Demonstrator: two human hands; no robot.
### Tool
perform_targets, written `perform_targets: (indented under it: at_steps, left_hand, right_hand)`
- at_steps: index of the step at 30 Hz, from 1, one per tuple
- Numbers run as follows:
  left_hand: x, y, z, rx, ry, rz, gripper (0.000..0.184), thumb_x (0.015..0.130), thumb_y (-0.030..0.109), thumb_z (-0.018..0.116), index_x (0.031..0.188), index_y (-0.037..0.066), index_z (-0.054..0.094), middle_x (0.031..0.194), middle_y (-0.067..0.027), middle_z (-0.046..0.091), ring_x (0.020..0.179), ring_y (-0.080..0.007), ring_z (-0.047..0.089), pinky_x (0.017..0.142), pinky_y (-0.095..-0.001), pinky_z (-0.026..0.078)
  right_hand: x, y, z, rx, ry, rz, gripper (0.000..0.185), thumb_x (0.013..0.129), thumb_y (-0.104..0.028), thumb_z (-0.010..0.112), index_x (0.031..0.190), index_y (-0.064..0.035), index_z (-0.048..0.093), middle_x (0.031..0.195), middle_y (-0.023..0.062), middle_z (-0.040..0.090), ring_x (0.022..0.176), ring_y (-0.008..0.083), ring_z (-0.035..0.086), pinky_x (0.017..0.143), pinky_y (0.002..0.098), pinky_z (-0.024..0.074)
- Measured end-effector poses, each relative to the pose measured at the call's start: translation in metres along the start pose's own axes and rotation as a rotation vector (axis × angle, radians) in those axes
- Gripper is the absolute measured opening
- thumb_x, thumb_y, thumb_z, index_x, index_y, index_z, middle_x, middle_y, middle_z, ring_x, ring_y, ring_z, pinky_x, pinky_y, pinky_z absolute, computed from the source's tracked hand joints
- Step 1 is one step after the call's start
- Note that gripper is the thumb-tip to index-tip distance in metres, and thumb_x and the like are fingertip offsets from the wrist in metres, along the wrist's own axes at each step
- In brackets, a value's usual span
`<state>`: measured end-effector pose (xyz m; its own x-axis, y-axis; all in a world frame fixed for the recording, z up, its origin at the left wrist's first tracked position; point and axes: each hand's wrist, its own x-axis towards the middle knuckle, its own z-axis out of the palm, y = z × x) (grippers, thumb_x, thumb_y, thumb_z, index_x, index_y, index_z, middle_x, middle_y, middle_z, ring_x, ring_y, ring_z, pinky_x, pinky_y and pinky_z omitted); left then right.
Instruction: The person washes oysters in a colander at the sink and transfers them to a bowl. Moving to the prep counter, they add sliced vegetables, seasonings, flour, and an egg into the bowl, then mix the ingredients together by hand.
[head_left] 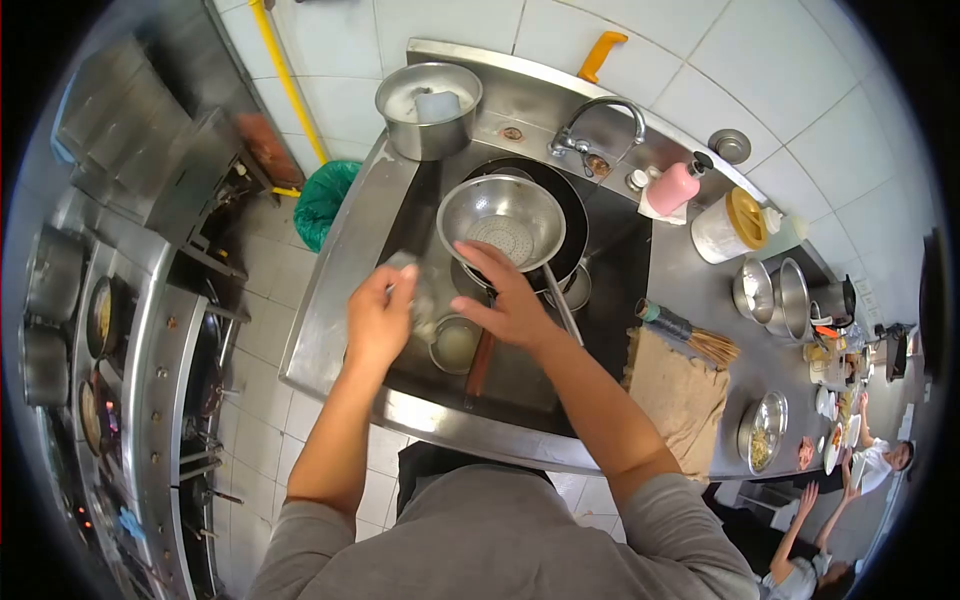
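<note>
Over the sink [590, 385] I see my left hand [382, 315] closed, thumb against the fingers. A blurred, greyish, partly see-through thing [424, 295] shows at its fingertips; its kind is smeared by motion. My right hand [505, 305] is open, fingers spread, just in front of a perforated metal colander [540, 222], and I cannot tell whether it touches it. The colander rests in a dark wok [572, 200] under the tap [600, 110]. Below my hands sits a small metal bowl [455, 345] with cloudy liquid, beside a wooden handle [480, 365].
A metal pot [430, 120] stands at the sink's back left. To the right are a pink pump bottle [673, 188], a yellow-lidded tub [728, 228], a bamboo brush [695, 335] and a tan cloth [680, 400]. A stove [150, 330] lies left; other people work at far right.
</note>
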<state>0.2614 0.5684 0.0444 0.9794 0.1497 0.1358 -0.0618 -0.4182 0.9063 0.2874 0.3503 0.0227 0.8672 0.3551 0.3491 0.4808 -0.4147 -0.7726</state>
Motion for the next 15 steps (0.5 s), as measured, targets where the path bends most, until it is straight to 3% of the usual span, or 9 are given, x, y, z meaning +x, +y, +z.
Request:
perform_targets:
  at_steps: [1,3,5,6,8,11,13,15]
  left_hand:
    - [0.015,0.010,0.015,-0.014,0.019,0.074,0.039,0.101,0.035,0.062,0.078,0.003,0.061,0.064,-0.0006,0.053,0.061,-0.0079,0.047,0.055,-0.0286,0.039]
    - [0.044,0.028,0.044,-0.150,-0.021,0.030,0.044,0.100,0.038,0.062,0.075,0.001,0.062,0.062,-0.0031,0.056,0.060,-0.0104,0.051,0.056,-0.0316,0.043]
    - [0.077,0.039,0.064,-0.074,-0.119,0.052,0.045,0.099,0.038,0.063,0.073,0.001,0.063,0.061,-0.0048,0.057,0.059,-0.0122,0.053,0.056,-0.0331,0.043]
    - [0.089,0.039,0.073,0.005,-0.208,0.059,0.047,0.098,0.039,0.063,0.072,0.001,0.065,0.059,-0.0064,0.058,0.058,-0.0139,0.054,0.056,-0.0346,0.044]
    - [0.109,0.028,0.097,-0.038,-0.242,0.026,0.048,0.098,0.040,0.062,0.072,0.000,0.066,0.059,-0.0082,0.059,0.057,-0.0163,0.055,0.057,-0.0355,0.045]
    - [0.120,0.012,0.129,-0.003,-0.223,-0.005,0.044,0.096,0.038,0.061,0.075,0.000,0.069,0.061,-0.0137,0.063,0.057,-0.0237,0.059,0.060,-0.0399,0.047]
    - [0.123,0.005,0.143,0.021,-0.189,-0.093,0.042,0.095,0.035,0.057,0.080,-0.001,0.072,0.075,-0.0220,0.070,0.072,-0.0386,0.069,0.071,-0.0464,0.051]
    - [0.132,-0.007,0.157,0.074,-0.163,-0.084,0.039,0.093,0.033,0.057,0.082,-0.001,0.073,0.078,-0.0235,0.070,0.076,-0.0405,0.069,0.074,-0.0471,0.052]
  right_hand:
    - [0.009,-0.004,0.010,0.054,0.046,-0.049,0.059,0.084,-0.023,0.077,0.138,-0.0063,0.057,0.142,0.0143,0.055,0.128,0.0363,0.054,0.112,0.0446,0.0385]
    - [0.021,-0.001,0.014,0.104,0.106,-0.099,0.057,0.085,-0.021,0.076,0.137,-0.0068,0.058,0.142,0.0145,0.057,0.126,0.0349,0.056,0.110,0.0425,0.0406]
    - [0.040,0.015,0.007,0.135,0.369,0.083,0.047,0.090,-0.014,0.070,0.135,-0.0068,0.061,0.128,0.0195,0.066,0.115,0.0304,0.065,0.100,0.0382,0.0487]
    - [0.047,0.017,-0.001,0.126,0.382,0.080,0.047,0.090,-0.014,0.070,0.135,-0.0068,0.061,0.128,0.0195,0.066,0.115,0.0304,0.065,0.100,0.0382,0.0487]
    - [0.060,0.020,-0.019,0.034,0.360,0.336,0.037,0.090,-0.013,0.068,0.126,-0.0063,0.066,0.110,0.0188,0.073,0.100,0.0291,0.072,0.088,0.0359,0.0537]
    - [0.074,0.063,-0.021,-0.106,0.349,0.356,0.029,0.090,-0.015,0.066,0.118,-0.0081,0.071,0.102,0.0171,0.074,0.091,0.0290,0.073,0.082,0.0382,0.0550]
    - [0.081,0.081,-0.015,-0.218,0.369,0.357,0.024,0.088,-0.015,0.066,0.110,-0.0105,0.075,0.101,0.0162,0.074,0.092,0.0327,0.072,0.081,0.0401,0.0552]
    - [0.086,0.089,-0.005,-0.317,0.413,0.393,0.021,0.087,-0.017,0.066,0.105,-0.0135,0.076,0.100,0.0162,0.074,0.092,0.0360,0.071,0.080,0.0424,0.0553]
